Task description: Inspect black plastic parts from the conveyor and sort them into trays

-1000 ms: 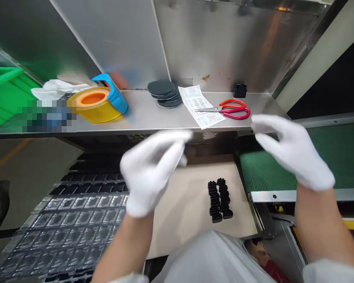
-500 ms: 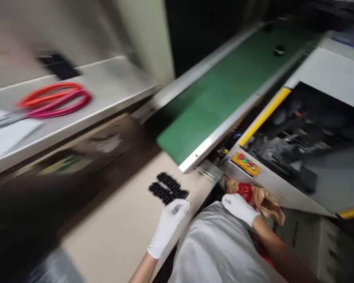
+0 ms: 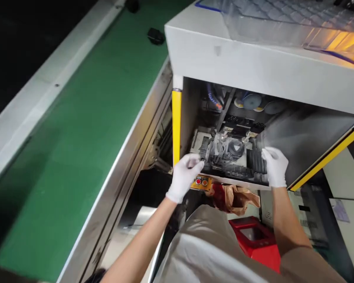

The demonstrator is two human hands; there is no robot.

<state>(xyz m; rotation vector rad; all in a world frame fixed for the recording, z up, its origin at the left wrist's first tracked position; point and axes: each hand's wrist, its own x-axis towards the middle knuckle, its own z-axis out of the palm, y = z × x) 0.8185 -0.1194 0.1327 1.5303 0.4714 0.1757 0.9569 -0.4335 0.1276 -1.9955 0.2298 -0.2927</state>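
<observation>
My left hand (image 3: 185,175), in a white glove, is at the front left corner of a machine's opening, beside the yellow upright strip (image 3: 176,125). Its fingers are loosely bent, with a gap to the thumb and no held thing visible. Over the right part of the opening is my white-gloved right hand (image 3: 275,167), its fingers half bent and pointing left; nothing shows in them. Between and beyond both hands lies the dark metal fixture (image 3: 233,151) inside the machine, with a round black part on it. Its finer details are blurred.
A green conveyor belt (image 3: 76,129) runs along the left, carrying a black part (image 3: 156,36). Below the opening are a yellow button box (image 3: 201,182), a brown paper bag (image 3: 238,199) and a red bin (image 3: 256,239). Clear plastic trays (image 3: 268,23) rest on the machine.
My view has turned right, from the table with black parts to the machine. Both hands have moved up to its opening, and they are farther apart.
</observation>
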